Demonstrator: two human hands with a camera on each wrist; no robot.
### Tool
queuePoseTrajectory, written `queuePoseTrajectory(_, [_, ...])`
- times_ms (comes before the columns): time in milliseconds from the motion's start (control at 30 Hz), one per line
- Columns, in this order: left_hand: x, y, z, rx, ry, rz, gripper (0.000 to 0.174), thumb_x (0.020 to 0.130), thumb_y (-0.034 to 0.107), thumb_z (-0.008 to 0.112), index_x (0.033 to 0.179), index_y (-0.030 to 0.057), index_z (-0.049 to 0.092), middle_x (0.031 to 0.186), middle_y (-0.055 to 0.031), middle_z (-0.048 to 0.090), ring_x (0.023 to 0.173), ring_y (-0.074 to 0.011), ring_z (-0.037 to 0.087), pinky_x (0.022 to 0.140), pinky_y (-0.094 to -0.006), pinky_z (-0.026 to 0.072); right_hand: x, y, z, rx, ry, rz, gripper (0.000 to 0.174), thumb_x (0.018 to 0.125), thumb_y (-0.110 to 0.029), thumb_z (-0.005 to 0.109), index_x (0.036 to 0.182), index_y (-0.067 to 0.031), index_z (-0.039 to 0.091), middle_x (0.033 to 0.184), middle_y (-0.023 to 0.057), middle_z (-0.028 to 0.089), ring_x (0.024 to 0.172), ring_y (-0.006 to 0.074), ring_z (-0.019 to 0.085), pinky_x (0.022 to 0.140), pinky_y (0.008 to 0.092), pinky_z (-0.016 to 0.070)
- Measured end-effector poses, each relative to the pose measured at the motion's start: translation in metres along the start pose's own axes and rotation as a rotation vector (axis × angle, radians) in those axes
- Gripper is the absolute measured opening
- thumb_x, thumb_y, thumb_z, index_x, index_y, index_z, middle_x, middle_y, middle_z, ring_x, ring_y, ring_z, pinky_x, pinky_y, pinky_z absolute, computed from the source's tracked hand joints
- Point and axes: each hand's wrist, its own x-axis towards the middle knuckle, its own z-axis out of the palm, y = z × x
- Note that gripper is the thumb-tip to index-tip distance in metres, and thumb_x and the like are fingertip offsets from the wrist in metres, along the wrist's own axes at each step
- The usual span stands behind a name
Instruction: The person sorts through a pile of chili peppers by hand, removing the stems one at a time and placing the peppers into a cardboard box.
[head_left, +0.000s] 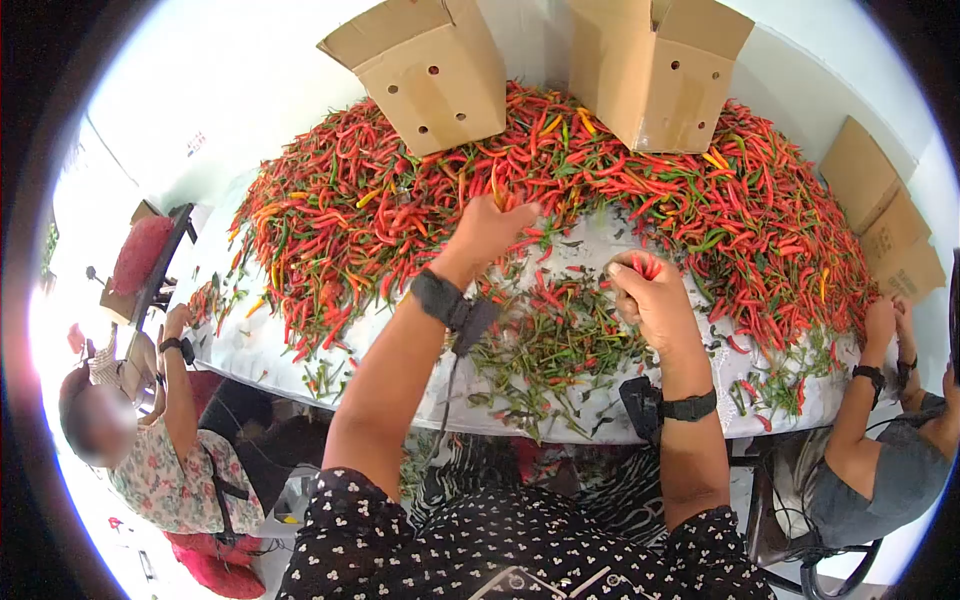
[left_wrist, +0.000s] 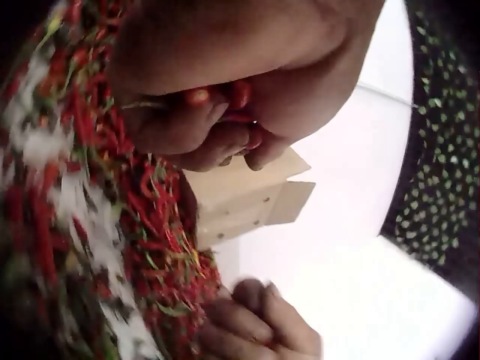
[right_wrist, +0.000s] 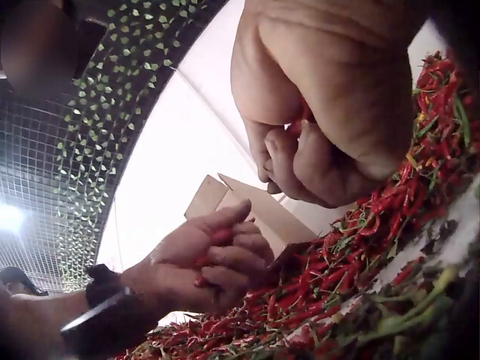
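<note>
My left hand (head_left: 490, 232) is over the near edge of a big heap of chili peppers (head_left: 400, 215). Its fingers curl round several red chili peppers (left_wrist: 240, 94), which show between fingers and palm in both wrist views. To its right, my right hand (head_left: 655, 300) is closed in a loose fist above the white tabletop. A bit of red chili pepper (right_wrist: 296, 127) peeks out between its thumb and fingers; the rest is hidden in the palm. Between the forearms lies a low pile of green stems and small chilies (head_left: 560, 340).
Two cardboard boxes (head_left: 435, 85) (head_left: 660, 85) stand at the back of the heap, and a flattened carton (head_left: 890, 215) leans at the right. One person (head_left: 170, 440) sits at the left; another person (head_left: 880, 470) works at the right edge. The white table (head_left: 410, 345) curves in front.
</note>
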Motion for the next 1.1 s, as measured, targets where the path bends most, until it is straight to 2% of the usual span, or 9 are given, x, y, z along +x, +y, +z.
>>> queuePoseTrajectory(33, [0.01,-0.005,-0.003,0.003,-0.003,0.004,0.027,0.08,0.027,0.06,0.065,0.0064,0.052,0.053,-0.0013,0.049,0.047,-0.0144,0.049,0.041,-0.0286,0.0384,0.001,0.0,-0.001,0.003,0.002,-0.005,0.008,0.08,-0.01,0.058,0.08,-0.0037,0.054,0.06,-0.0042,0.046,0.044,0.0021,0.035,0.039,0.018,0.0245])
queuePoseTrajectory(133, [0.037,-0.024,0.001,0.657,-0.032,0.311,0.026,0.075,0.026,0.059,0.082,0.0013,0.061,0.064,-0.0145,0.058,0.067,-0.0355,0.058,0.066,-0.0428,0.0465,0.002,-0.001,-0.002,-0.007,0.024,-0.017,0.008,0.08,-0.011,0.059,0.081,-0.0037,0.055,0.06,-0.004,0.046,0.044,0.002,0.036,0.038,0.0178,0.0243])
queuePoseTrajectory(233, [0.057,-0.051,0.015,1.017,-0.118,0.419,0.029,0.071,0.025,0.057,0.09,0.0033,0.061,0.082,-0.0186,0.062,0.08,-0.0346,0.059,0.073,-0.0443,0.0454,0.002,-0.002,-0.004,-0.032,0.042,-0.058,0.009,0.08,-0.012,0.058,0.083,-0.0042,0.054,0.058,-0.0036,0.042,0.043,0.003,0.033,0.038,0.0184,0.0231])
queuePoseTrajectory(400, [0.056,-0.056,0.031,1.064,-0.319,0.385,0.027,0.072,0.025,0.057,0.086,0.0026,0.059,0.078,-0.0183,0.06,0.077,-0.0378,0.056,0.071,-0.0458,0.0442,0.003,-0.003,-0.009,-0.006,0.03,-0.029,0.01,0.081,-0.012,0.058,0.084,-0.0039,0.054,0.058,-0.0041,0.042,0.044,0.003,0.033,0.038,0.018,0.0229])
queuePoseTrajectory(500, [0.029,-0.035,0.035,0.825,-0.389,0.369,0.023,0.073,0.024,0.059,0.082,0.0026,0.058,0.071,-0.0125,0.06,0.072,-0.0313,0.058,0.065,-0.0409,0.0444,0.003,-0.002,-0.007,-0.037,0.023,-0.054,0.01,0.08,-0.012,0.058,0.081,-0.0025,0.056,0.06,-0.0026,0.047,0.046,0.0021,0.037,0.04,0.0178,0.0258])
queuePoseTrajectory(600, [0.002,-0.011,0.038,0.06,-0.367,0.028,0.015,0.079,0.02,0.059,0.076,0.0063,0.057,0.061,0.0023,0.049,0.048,-0.0057,0.042,0.043,-0.0228,0.0329,0.001,-0.002,-0.004,-0.058,0.016,-0.069,0.01,0.08,-0.012,0.058,0.081,-0.0025,0.056,0.058,-0.0043,0.045,0.046,0.0021,0.036,0.04,0.0182,0.0256])
queuePoseTrajectory(800, [-0.032,0.003,0.045,-0.625,-0.438,-0.164,0.011,0.079,0.014,0.06,0.074,0.0057,0.054,0.055,0.001,0.046,0.04,-0.0051,0.036,0.036,-0.0213,0.0226,0.0,-0.001,0.003,-0.088,-0.016,-0.037,0.009,0.078,-0.012,0.062,0.078,-0.0032,0.058,0.057,-0.0061,0.046,0.047,0.0024,0.038,0.041,0.0199,0.0276])
queuePoseTrajectory(1033, [-0.051,0.014,0.06,-0.619,-0.302,-0.145,0.009,0.081,0.012,0.057,0.075,0.0071,0.053,0.052,0.0048,0.04,0.04,-0.0037,0.033,0.036,-0.0206,0.0211,-0.003,-0.002,0.006,-0.212,-0.035,-0.082,0.01,0.076,-0.009,0.064,0.077,-0.0014,0.058,0.062,-0.005,0.05,0.052,0.0025,0.041,0.045,0.0202,0.0308])
queuePoseTrajectory(1100, [-0.054,0.018,0.06,-0.315,-0.18,-0.031,0.013,0.081,0.013,0.056,0.07,0.0072,0.053,0.052,0.005,0.041,0.041,-0.0033,0.032,0.038,-0.0212,0.0222,-0.002,-0.001,0.004,-0.226,-0.044,-0.067,0.009,0.076,-0.008,0.063,0.078,-0.0009,0.059,0.063,-0.0047,0.051,0.053,0.0026,0.041,0.045,0.0201,0.0315])
